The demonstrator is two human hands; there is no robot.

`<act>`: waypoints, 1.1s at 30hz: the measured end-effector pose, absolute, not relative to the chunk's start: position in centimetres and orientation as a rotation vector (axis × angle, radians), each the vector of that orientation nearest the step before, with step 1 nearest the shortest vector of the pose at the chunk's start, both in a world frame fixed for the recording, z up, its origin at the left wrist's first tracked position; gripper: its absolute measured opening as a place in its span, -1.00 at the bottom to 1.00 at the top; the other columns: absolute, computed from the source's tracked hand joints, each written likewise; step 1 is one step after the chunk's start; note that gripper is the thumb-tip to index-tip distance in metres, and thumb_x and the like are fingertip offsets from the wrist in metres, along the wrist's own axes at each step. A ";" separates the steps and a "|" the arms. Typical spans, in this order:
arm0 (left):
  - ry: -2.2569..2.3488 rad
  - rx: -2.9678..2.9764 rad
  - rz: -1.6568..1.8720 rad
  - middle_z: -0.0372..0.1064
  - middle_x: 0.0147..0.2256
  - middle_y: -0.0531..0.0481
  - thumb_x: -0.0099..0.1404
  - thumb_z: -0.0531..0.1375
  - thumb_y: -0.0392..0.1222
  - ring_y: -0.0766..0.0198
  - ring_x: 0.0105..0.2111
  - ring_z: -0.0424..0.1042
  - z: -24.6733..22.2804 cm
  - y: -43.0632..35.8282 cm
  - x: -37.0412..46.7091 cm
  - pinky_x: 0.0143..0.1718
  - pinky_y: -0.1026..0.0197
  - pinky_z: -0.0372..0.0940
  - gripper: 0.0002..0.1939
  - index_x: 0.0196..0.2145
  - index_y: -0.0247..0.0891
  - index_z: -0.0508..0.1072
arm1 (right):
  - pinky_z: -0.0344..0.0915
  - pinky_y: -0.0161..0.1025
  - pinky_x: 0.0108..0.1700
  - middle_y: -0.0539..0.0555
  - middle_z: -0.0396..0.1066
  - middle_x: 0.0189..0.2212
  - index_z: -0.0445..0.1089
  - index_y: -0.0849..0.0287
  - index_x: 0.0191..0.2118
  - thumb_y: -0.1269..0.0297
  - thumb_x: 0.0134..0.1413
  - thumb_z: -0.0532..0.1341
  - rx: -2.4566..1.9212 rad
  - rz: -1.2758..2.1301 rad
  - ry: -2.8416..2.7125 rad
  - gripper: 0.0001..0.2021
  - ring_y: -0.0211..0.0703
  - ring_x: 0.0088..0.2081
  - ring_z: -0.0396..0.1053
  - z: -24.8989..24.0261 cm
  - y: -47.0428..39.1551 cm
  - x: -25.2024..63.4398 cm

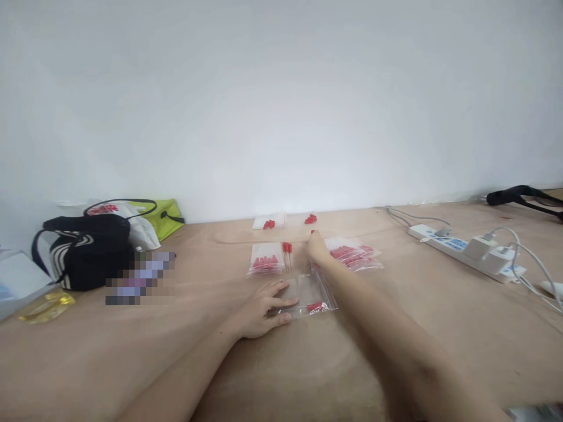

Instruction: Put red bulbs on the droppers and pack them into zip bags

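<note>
My left hand (266, 310) lies with fingers spread on the edge of a clear zip bag (303, 290). A red-ended piece (315, 306) rests in that bag near its lower edge. Reaching forward, my right hand (317, 248) has its fingers closed, with a bit of red showing at the fingertips; the rest of what they pinch is hidden. Thin rods with red ends (287, 247) lie just left of it. Beside them is a zip bag of red-ended pieces (265, 261), and several similar filled bags (354, 255) overlap to the right of my right hand.
Two small clusters of red-ended pieces, left (269, 224) and right (310, 218), lie near the wall. A white power strip (457, 249) with plugs and cables is at right. A black bag (94, 249), a lime-green bag (169, 220) and a yellow tape roll (48, 306) are at left.
</note>
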State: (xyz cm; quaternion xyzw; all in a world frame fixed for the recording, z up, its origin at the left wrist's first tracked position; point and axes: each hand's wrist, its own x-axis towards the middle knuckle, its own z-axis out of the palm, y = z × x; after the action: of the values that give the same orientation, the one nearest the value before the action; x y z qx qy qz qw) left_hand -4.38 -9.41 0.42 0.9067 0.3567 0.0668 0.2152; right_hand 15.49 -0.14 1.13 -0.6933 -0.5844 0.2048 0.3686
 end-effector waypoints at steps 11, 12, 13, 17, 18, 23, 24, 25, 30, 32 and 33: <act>0.997 2.495 0.139 -0.13 0.18 0.04 0.25 -0.03 0.04 0.10 0.16 -0.17 0.5 -9.1 -4.7 0.12 -0.04 -0.16 -0.57 0.07 0.02 0.14 | 0.21 -0.27 -0.59 -0.12 0.17 -0.62 -0.20 0.14 0.05 0.15 -0.09 0.10 -1.203 0.746 -1.104 -0.40 -0.24 -0.64 0.22 -2.7 -9.0 22.5; 1.003 2.488 0.139 -0.15 0.18 0.03 0.23 0.00 0.04 0.09 0.16 -0.17 0.6 -9.1 -4.7 0.12 -0.03 -0.15 -0.54 0.08 0.01 0.12 | 0.23 -0.26 -0.58 -0.13 0.16 -0.62 -0.17 0.11 0.02 0.14 -0.11 0.12 -1.189 0.776 -1.071 -0.41 -0.22 -0.62 0.23 -2.8 -9.4 22.4; 1.011 2.480 0.143 -0.17 0.18 0.03 0.21 0.02 0.04 0.09 0.16 -0.16 0.6 -9.2 -4.7 0.12 -0.02 -0.13 -0.52 0.09 0.00 0.11 | 0.25 -0.25 -0.56 -0.12 0.17 -0.61 -0.15 0.09 -0.02 0.14 -0.13 0.14 -1.170 0.813 -1.038 -0.44 -0.22 -0.61 0.25 -2.9 -9.6 22.2; 1.020 2.467 0.192 -0.17 0.18 0.00 0.20 0.03 0.06 0.08 0.15 -0.12 0.6 -9.3 -4.7 0.11 0.01 -0.07 -0.47 0.11 -0.06 0.08 | 0.31 -0.21 -0.45 -0.11 0.23 -0.58 -0.06 0.04 -0.21 0.11 -0.18 0.18 -1.075 1.037 -0.925 -0.56 -0.22 -0.55 0.32 -2.9 -10.0 21.0; 1.017 2.469 0.206 -0.15 0.18 0.00 0.20 0.03 0.06 0.08 0.15 -0.11 0.5 -9.3 -4.7 0.11 0.01 -0.08 -0.46 0.11 -0.08 0.07 | 0.31 -0.21 -0.43 -0.10 0.25 -0.57 -0.06 0.04 -0.24 0.08 -0.18 0.18 -1.051 1.094 -0.909 -0.58 -0.23 -0.54 0.33 -2.9 -10.2 20.7; 1.017 2.481 0.252 -0.07 0.16 -0.02 0.19 0.05 0.05 0.09 0.15 -0.10 0.3 -9.2 -4.6 0.13 0.01 -0.10 -0.40 0.14 -0.16 0.02 | 0.25 -0.29 -0.56 -0.13 0.28 -0.57 0.00 0.08 -0.36 0.01 -0.24 0.22 -1.013 1.275 -0.962 -0.58 -0.31 -0.63 0.30 -2.3 -11.3 20.0; 1.020 2.485 0.250 -0.07 0.16 -0.03 0.19 0.05 0.05 0.10 0.14 -0.10 0.3 -9.2 -4.6 0.13 0.01 -0.10 -0.40 0.14 -0.16 0.02 | 0.23 -0.32 -0.58 -0.15 0.26 -0.60 0.02 0.09 -0.37 0.01 -0.25 0.23 -1.021 1.301 -1.010 -0.59 -0.34 -0.66 0.28 -2.2 -11.5 20.1; 1.023 2.488 0.249 -0.07 0.16 -0.03 0.19 0.05 0.04 0.10 0.14 -0.10 0.3 -9.3 -4.6 0.13 0.01 -0.10 -0.40 0.14 -0.17 0.02 | 0.22 -0.34 -0.60 -0.16 0.25 -0.63 0.05 0.11 -0.39 0.03 -0.26 0.24 -1.028 1.321 -1.066 -0.60 -0.35 -0.67 0.26 -2.0 -11.6 20.2; 0.994 2.499 0.263 -0.07 0.16 0.00 0.19 0.05 0.02 0.11 0.15 -0.10 0.2 -9.2 -4.5 0.13 0.01 -0.09 -0.42 0.13 -0.14 0.02 | 0.07 -0.44 -0.71 -0.17 0.21 -0.72 0.19 0.19 -0.42 0.11 -0.28 0.27 -1.179 1.332 -1.300 -0.67 -0.43 -0.74 0.16 -1.6 -11.6 20.5; 0.993 2.500 0.271 -0.07 0.16 0.00 0.19 0.05 0.02 0.11 0.15 -0.10 0.1 -9.2 -4.5 0.13 0.00 -0.10 -0.42 0.13 -0.15 0.03 | 0.03 -0.45 -0.73 -0.16 0.20 -0.75 0.25 0.21 -0.42 0.11 -0.26 0.26 -1.257 1.335 -1.361 -0.70 -0.44 -0.76 0.12 -1.4 -11.5 20.5; 0.996 2.500 0.275 -0.07 0.16 -0.01 0.19 0.06 0.01 0.10 0.14 -0.10 0.1 -9.2 -4.5 0.13 0.00 -0.10 -0.42 0.13 -0.16 0.03 | 0.04 -0.45 -0.72 -0.15 0.20 -0.76 0.29 0.23 -0.42 0.11 -0.25 0.25 -1.283 1.334 -1.395 -0.71 -0.43 -0.75 0.13 -1.4 -11.5 20.5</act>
State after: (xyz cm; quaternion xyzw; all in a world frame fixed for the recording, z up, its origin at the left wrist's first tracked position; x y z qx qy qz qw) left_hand -4.52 -9.15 0.12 0.9023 0.3595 0.0992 0.2162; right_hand 20.49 -11.50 -1.36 -0.5071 -0.5514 0.5276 0.4005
